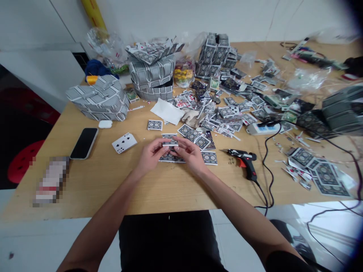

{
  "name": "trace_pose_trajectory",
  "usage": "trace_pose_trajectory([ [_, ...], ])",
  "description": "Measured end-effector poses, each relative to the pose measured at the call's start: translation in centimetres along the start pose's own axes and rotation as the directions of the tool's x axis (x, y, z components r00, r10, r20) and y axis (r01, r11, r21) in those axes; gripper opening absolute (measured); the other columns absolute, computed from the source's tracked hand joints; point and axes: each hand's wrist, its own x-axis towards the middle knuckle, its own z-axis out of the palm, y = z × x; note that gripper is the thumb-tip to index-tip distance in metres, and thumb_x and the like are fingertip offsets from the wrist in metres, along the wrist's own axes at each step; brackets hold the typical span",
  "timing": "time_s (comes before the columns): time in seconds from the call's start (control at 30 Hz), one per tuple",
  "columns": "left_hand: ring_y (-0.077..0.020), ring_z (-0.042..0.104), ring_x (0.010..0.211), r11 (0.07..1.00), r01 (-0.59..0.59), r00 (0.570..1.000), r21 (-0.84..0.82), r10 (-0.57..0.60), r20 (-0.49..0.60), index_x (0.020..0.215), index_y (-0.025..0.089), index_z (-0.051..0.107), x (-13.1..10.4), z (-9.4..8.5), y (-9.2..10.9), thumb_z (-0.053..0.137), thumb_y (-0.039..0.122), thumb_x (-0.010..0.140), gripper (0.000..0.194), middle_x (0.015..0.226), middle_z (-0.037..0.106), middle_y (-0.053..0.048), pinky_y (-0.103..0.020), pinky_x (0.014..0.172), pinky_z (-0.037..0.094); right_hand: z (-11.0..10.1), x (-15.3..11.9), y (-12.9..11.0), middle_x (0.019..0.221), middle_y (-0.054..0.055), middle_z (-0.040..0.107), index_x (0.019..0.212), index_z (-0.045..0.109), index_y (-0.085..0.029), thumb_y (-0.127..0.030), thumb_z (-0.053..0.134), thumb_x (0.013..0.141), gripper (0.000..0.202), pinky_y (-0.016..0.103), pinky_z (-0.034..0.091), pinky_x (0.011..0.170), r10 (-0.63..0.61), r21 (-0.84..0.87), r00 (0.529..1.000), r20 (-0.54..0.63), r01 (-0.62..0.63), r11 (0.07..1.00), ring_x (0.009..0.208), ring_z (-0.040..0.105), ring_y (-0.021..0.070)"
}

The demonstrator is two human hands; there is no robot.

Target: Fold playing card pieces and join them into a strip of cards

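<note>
My left hand (151, 154) and my right hand (189, 153) meet over the middle of the wooden table (113, 181). Together they pinch a folded playing card (170, 142) with a grey patterned back, held just above several flat cards (209, 158) lying face down under my fingers. A small face-up stack of spade cards (124, 142) lies to the left of my left hand. A black and orange glue gun (245, 161) rests to the right of my right hand, its cord trailing off the front edge.
A black phone (84, 142) and white earbud case (105, 124) lie at left. Boxes built of cards (99, 99) (152, 77) (214, 54) stand at the back. Loose cards and scraps cover the right half, with a white power strip (262, 129).
</note>
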Motion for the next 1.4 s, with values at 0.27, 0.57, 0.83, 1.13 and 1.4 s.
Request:
trace_pose_trajectory([
  [0.27,-0.0157,0.072,0.077,1.0,-0.026,0.998,-0.015,0.025,-0.05,0.115,0.021,0.077,0.07,0.04,0.02,0.075,0.043,0.095,0.03,0.094,0.079,-0.005,-0.029,0.073,0.061,0.18,0.0,-0.05,0.108,0.005,0.084,0.11,0.084,-0.027,-0.046,0.096,0.077,0.04,0.051,0.065,0.102,0.004,-0.027,1.0,-0.014,-0.004,1.0,0.101,0.079,0.0251],
  [0.57,-0.0153,0.072,0.073,0.998,-0.023,0.998,-0.05,0.02,-0.058,0.103,0.021,0.081,0.2,0.04,-0.14,0.082,0.046,0.09,0.029,0.086,0.079,-0.003,-0.031,0.072,0.063,-0.02,0.07,0.06,0.097,0.005,0.086,0.099,0.087,-0.026,-0.04,0.099,0.071,0.034,0.048,0.063,0.105,0.054,0.014,0.997,-0.05,-0.053,0.998,0.093,0.08,0.0236],
  [0.83,-0.0164,0.076,0.075,0.999,-0.027,0.999,-0.036,0.026,-0.032,0.101,0.021,0.083,0.22,-0.35,-0.48,0.082,0.046,0.09,0.028,0.093,0.082,-0.006,-0.032,0.072,0.067,-0.16,0.12,0.23,0.102,0.006,0.086,0.099,0.087,-0.026,-0.038,0.099,0.07,0.034,0.047,0.062,0.106,0.068,0.038,0.997,-0.047,-0.066,0.997,0.096,0.08,0.0231],
  [1.13,-0.0165,0.077,0.076,0.999,-0.022,1.0,-0.024,0.022,-0.002,0.103,0.019,0.083,0.21,-0.47,-0.56,0.083,0.046,0.088,0.03,0.097,0.084,-0.007,-0.03,0.074,0.066,-0.16,0.17,0.42,0.1,0.005,0.086,0.099,0.086,-0.025,-0.041,0.1,0.069,0.037,0.047,0.064,0.104,0.057,0.017,0.997,-0.053,-0.056,0.998,0.095,0.081,0.0231],
  [1.4,-0.0149,0.072,0.07,0.996,-0.075,0.997,0.042,0.075,-0.015,0.1,0.019,0.084,0.23,-0.52,-0.24,0.078,0.049,0.093,0.031,0.082,0.08,-0.004,-0.028,0.067,0.062,-0.21,0.19,0.55,0.098,0.005,0.085,0.1,0.086,-0.024,-0.039,0.1,0.071,0.035,0.045,0.065,0.102,0.052,0.025,0.998,-0.036,-0.052,0.998,0.094,0.081,0.0224],
])
